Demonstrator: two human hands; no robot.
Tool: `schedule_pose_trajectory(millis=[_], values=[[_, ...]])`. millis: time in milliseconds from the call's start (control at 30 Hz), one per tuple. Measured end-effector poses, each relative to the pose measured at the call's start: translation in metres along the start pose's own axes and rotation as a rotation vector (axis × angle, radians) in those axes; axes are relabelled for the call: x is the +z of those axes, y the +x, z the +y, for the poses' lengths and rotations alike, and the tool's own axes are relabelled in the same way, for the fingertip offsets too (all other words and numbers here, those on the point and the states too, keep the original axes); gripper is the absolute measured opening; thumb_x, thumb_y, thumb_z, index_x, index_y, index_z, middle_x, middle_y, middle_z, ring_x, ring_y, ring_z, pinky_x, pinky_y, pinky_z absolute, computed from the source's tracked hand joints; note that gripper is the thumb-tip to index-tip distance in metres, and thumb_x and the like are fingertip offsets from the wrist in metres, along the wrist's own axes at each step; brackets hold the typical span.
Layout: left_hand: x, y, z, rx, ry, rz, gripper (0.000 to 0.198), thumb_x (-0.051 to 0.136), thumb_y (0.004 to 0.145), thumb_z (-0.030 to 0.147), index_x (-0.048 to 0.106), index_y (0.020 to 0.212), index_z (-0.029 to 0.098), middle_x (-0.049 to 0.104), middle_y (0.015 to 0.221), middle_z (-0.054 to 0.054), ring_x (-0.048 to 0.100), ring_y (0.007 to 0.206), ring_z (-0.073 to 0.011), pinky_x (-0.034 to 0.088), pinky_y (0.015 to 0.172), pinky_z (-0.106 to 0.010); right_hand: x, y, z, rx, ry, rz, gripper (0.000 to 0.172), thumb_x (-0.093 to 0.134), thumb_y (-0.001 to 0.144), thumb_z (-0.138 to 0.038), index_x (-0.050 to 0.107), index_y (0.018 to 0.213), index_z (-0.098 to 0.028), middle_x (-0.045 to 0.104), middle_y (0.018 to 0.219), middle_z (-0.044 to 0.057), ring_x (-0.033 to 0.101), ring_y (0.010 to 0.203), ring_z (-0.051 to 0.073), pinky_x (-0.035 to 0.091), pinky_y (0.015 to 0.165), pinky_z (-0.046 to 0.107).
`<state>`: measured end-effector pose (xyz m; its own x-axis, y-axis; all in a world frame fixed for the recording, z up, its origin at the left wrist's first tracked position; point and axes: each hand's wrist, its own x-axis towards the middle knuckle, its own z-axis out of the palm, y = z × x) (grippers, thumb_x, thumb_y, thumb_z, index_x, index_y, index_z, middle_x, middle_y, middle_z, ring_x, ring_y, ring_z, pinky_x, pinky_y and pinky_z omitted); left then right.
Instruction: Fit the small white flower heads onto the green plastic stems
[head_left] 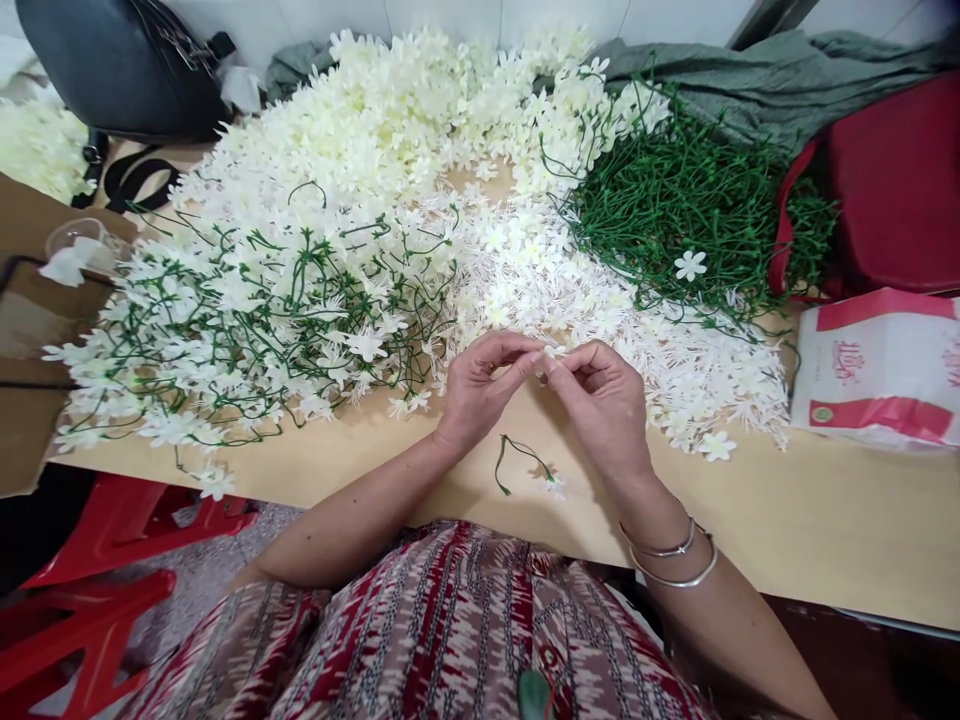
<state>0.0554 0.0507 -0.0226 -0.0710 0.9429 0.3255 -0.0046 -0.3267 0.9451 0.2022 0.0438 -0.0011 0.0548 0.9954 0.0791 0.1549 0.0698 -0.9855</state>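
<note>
My left hand (487, 385) and my right hand (604, 405) meet over the table, fingertips pinched together. Between them is a small white artificial flower (553, 352), mostly hidden by the fingers. Just below, a green plastic stem (501, 465) with a whitish tip lies on the tabletop. Beyond the hands spreads a heap of loose white flower pieces (525, 270). To the left lies a pile of white flowers joined to green stems (300, 300). A tangle of bare green stems (675, 200) sits at the right, one white flower (690, 265) on top.
Cream petals (390, 110) are heaped at the back. A black bag (127, 70) stands far left, above a cardboard box (37, 350). On the right are a red bag (900, 180) and a tissue pack (877, 365). Red stools (127, 530) stand below the table's left edge.
</note>
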Motion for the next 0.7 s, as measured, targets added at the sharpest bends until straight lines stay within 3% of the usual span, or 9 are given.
schedule_pose_trajectory(millis=[267, 500, 700], values=[[-0.0002, 0.0007, 0.004, 0.035, 0.087, -0.041, 0.008, 0.078, 0.092, 0.033, 0.08, 0.096, 0.027, 0.078, 0.095, -0.003, 0.071, 0.09, -0.0142, 0.058, 0.085, -0.03, -0.0015, 0.0012, -0.0019, -0.033, -0.006, 0.029, 0.024, 0.074, 0.089, -0.035, 0.059, 0.074, -0.024, 0.064, 0.071, -0.002, 0.061, 0.07, 0.016, 0.051, 0.071, 0.035], [-0.0009, 0.0042, 0.0013, -0.208, -0.143, 0.033, 0.023, 0.083, 0.086, 0.044, 0.078, 0.093, 0.022, 0.078, 0.092, -0.002, 0.071, 0.081, -0.0113, 0.059, 0.08, -0.026, -0.0055, 0.0026, -0.002, -0.082, 0.019, 0.035, 0.019, 0.076, 0.09, -0.033, 0.063, 0.08, -0.023, 0.064, 0.077, -0.002, 0.058, 0.073, 0.014, 0.047, 0.073, 0.033], [-0.0002, 0.0036, 0.0029, -0.19, -0.154, 0.054, 0.021, 0.083, 0.085, 0.04, 0.079, 0.094, 0.021, 0.078, 0.093, -0.002, 0.07, 0.082, -0.0106, 0.057, 0.081, -0.024, -0.0047, 0.0015, -0.0023, -0.026, 0.04, 0.001, 0.021, 0.078, 0.088, -0.035, 0.064, 0.077, -0.023, 0.064, 0.075, -0.002, 0.059, 0.073, 0.015, 0.047, 0.073, 0.034]])
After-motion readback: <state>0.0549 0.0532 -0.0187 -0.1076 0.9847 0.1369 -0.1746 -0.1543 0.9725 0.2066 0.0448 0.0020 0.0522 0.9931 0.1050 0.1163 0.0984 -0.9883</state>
